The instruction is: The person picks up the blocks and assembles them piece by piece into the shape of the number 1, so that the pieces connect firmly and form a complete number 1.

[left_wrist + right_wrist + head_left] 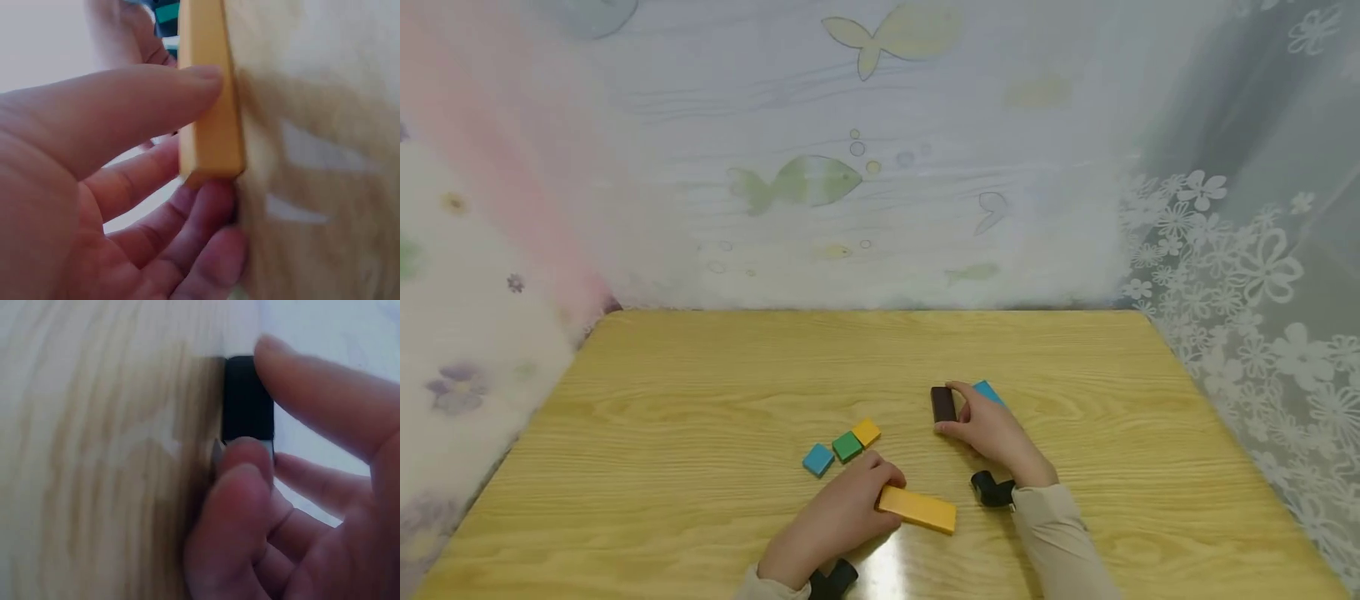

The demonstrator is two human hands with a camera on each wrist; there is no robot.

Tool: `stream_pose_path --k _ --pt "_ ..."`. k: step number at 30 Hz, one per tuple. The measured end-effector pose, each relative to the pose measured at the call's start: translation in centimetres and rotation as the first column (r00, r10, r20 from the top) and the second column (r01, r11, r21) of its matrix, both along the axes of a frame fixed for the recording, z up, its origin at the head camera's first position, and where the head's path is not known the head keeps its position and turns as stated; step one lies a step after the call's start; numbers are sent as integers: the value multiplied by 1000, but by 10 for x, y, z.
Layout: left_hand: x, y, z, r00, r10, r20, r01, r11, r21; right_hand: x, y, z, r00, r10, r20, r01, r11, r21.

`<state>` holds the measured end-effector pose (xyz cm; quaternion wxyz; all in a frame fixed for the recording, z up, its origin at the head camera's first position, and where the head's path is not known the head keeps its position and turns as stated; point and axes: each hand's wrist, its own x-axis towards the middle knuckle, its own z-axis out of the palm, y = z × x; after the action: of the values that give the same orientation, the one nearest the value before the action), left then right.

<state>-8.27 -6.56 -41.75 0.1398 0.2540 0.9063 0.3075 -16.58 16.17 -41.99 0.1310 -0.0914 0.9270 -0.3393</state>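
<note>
My left hand [842,510] grips one end of a long yellow block [919,510] at the near middle of the table. In the left wrist view the thumb lies along the face of this yellow block [215,134], close over the wood. Farther right, my right hand [996,432] pinches a dark brown block [943,405] between thumb and fingers at its two ends. The right wrist view has that dark block [248,400] low by the tabletop. A blue block [988,392] is partly hidden behind the right hand.
Past the left fingers lie three small blocks: blue [818,459], green [847,447] and yellow [867,432], the last two side by side. The wooden table [700,358] ends at a printed curtain [790,250] behind. Black wrist mounts [991,490] sit below both hands.
</note>
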Motion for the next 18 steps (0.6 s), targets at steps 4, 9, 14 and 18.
stream_pose_path --k 4,9,14,18 --pt "-1 -1 3 999 17 27 -17 1000 -25 0 -1 1 1000 10 4 -10 1000 -8" --pt "-1 -1 4 999 4 38 -2 1000 -29 1 -5 5 996 67 53 -63 996 -63" --pt "-1 -1 4 998 -13 57 14 1000 -15 4 -6 8 991 113 72 -108 992 -70" --pt "-1 3 4 998 -27 50 28 999 -18 4 -3 8 986 146 84 -139 986 -90"
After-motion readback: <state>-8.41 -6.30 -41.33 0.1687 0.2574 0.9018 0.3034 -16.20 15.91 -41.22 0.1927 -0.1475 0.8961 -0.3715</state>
